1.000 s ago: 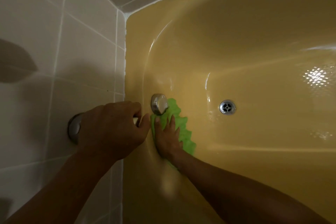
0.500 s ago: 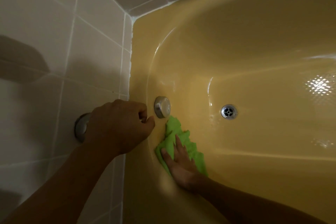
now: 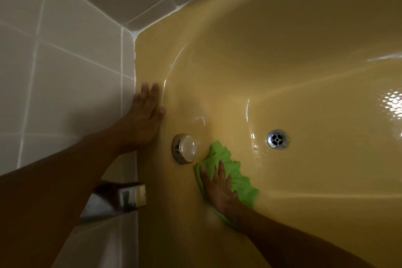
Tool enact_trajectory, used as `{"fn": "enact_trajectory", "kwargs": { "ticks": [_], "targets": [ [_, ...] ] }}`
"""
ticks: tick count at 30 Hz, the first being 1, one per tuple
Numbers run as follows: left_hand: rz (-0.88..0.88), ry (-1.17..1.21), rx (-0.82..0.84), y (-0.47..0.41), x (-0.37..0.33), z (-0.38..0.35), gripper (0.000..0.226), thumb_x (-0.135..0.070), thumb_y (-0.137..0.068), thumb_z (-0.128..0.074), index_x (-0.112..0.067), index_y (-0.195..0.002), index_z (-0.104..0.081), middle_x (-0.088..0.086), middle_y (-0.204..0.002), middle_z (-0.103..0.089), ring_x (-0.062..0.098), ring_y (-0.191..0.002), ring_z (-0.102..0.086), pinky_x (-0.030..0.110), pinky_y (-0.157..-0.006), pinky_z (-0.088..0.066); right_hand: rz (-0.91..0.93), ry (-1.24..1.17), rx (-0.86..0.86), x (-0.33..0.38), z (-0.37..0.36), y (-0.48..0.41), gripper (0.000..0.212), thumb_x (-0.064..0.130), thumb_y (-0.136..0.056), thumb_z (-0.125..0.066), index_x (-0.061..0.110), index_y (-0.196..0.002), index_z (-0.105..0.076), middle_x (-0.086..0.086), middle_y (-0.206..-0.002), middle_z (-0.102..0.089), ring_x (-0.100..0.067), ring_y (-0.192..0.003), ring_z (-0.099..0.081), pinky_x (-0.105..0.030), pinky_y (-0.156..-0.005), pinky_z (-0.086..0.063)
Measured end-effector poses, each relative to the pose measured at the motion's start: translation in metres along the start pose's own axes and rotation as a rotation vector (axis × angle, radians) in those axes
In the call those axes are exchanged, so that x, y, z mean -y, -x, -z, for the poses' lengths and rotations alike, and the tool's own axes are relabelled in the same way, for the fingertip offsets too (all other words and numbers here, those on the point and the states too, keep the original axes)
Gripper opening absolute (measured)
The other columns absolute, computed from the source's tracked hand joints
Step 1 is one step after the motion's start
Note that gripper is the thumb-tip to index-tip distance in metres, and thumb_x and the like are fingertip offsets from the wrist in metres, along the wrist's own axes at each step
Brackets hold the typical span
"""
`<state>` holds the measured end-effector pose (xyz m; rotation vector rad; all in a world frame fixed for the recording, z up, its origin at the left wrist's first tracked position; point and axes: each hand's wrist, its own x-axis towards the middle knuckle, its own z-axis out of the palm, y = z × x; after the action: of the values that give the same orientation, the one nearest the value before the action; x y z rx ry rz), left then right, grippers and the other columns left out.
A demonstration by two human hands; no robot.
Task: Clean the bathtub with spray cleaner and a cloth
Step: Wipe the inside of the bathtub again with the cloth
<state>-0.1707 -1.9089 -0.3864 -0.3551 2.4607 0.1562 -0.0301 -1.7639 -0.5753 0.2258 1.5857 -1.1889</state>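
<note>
Cloth (image 3: 238, 177) lay under the right hand (image 3: 217, 191), fingers spread, pressed against the bathtub (image 3: 282, 50) wall beside the knob (image 3: 187, 148). Left hand (image 3: 143, 115) rested flat on the rim (image 3: 150, 65).

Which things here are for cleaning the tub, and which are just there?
For the job:
green cloth, pressed flat under the right hand
yellow bathtub
left hand, resting flat on the tub's edge

Just there:
round metal knob
drain
metal tap
wall tiles
</note>
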Motion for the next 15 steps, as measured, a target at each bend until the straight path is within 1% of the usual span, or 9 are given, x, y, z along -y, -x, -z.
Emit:
{"fn": "enact_trajectory", "kwargs": {
  "ticks": [2,4,7,8,9,12,15],
  "targets": [
    [-0.087,-0.061,-0.114,-0.015,0.002,-0.007,0.070,-0.045,-0.109,-0.027,-0.030,-0.160,0.018,-0.003,-0.167,0.030,0.020,-0.155,0.025,0.036,-0.123,0.013,-0.019,-0.073,-0.056,0.015,0.004,-0.018,0.078,0.073,-0.098,-0.021,0.036,-0.161,0.006,0.013,-0.169,0.015,-0.028,-0.157,0.011,-0.066,-0.120,-0.002],
    [-0.179,-0.103,-0.252,-0.028,0.003,-0.015,0.073,-0.050,-0.106,-0.026,-0.028,-0.161,0.016,-0.002,-0.168,0.027,0.022,-0.155,0.025,0.035,-0.123,0.013,0.005,-0.140,-0.094,0.031,0.010,-0.038,0.073,0.069,-0.101,-0.023,0.037,-0.162,0.004,0.014,-0.169,0.014,-0.029,-0.157,0.012,-0.065,-0.121,-0.002],
    [-0.251,-0.153,-0.394,-0.042,0.009,-0.021,0.073,-0.053,-0.102,-0.025,-0.032,-0.164,0.009,-0.009,-0.169,0.022,0.023,-0.157,0.021,0.039,-0.124,0.008,0.143,-0.246,-0.107,0.058,0.026,-0.064,0.067,0.061,-0.105,-0.025,0.036,-0.162,-0.001,0.013,-0.168,0.020,-0.035,-0.155,0.018,-0.066,-0.120,0.002],
    [-0.270,-0.167,-0.415,-0.046,0.009,-0.020,0.071,-0.052,-0.103,-0.025,-0.034,-0.164,0.008,-0.011,-0.169,0.021,0.023,-0.157,0.020,0.041,-0.125,0.006,0.195,-0.290,-0.116,0.070,0.033,-0.069,0.068,0.059,-0.105,-0.026,0.035,-0.162,0.001,0.011,-0.168,0.020,-0.035,-0.154,0.020,-0.066,-0.120,0.004],
    [-0.286,-0.174,-0.430,-0.050,0.008,-0.019,0.070,-0.051,-0.104,-0.026,-0.036,-0.163,0.008,-0.011,-0.170,0.020,0.022,-0.157,0.019,0.044,-0.126,0.004,0.227,-0.355,-0.130,0.084,0.042,-0.073,0.071,0.061,-0.105,-0.027,0.034,-0.162,0.007,0.011,-0.169,0.018,-0.034,-0.154,0.021,-0.065,-0.121,0.005],
    [-0.308,-0.167,-0.443,-0.056,0.007,-0.016,0.069,-0.048,-0.105,-0.028,-0.036,-0.163,0.008,-0.011,-0.171,0.017,0.020,-0.158,0.017,0.048,-0.127,0.002,0.294,-0.502,-0.146,0.120,0.063,-0.077,0.082,0.066,-0.101,-0.029,0.034,-0.158,0.020,0.011,-0.170,0.011,-0.027,-0.154,0.023,-0.061,-0.122,0.008],
    [-0.325,-0.171,-0.475,-0.060,0.006,-0.015,0.069,-0.046,-0.105,-0.029,-0.035,-0.164,0.005,-0.009,-0.172,0.012,0.020,-0.159,0.013,0.055,-0.127,-0.003,0.394,-0.544,-0.116,0.127,0.069,-0.077,0.085,0.071,-0.099,-0.031,0.039,-0.156,0.024,0.011,-0.168,0.017,-0.018,-0.151,0.029,-0.059,-0.123,0.009]
  ]
}}
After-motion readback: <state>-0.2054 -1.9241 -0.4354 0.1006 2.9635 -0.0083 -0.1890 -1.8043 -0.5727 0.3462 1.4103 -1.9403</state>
